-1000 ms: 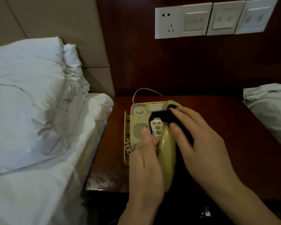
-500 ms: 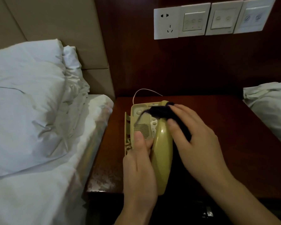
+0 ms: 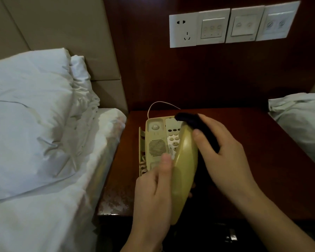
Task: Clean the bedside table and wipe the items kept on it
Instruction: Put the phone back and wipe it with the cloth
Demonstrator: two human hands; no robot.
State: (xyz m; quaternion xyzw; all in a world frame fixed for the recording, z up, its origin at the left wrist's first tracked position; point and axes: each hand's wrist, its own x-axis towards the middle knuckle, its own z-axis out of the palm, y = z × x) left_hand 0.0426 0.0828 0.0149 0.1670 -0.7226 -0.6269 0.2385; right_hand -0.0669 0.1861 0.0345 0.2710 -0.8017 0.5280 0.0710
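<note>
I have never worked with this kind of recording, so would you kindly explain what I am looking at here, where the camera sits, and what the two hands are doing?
There is no machine here: a person wears a wide-angle camera on the head, looking forward and down, so you see their own two bare hands. In front is a dark wooden bedside table between two beds with white bedding. On it stands a yellowish telephone base with a keypad and a speaker grille. The left hand holds the telephone handset, lifted off the base. The right hand holds a dark cloth against the far end of the handset, apparently wiping it. A thin cord loops behind the telephone. On the wall above are a power socket and switch panels.
</note>
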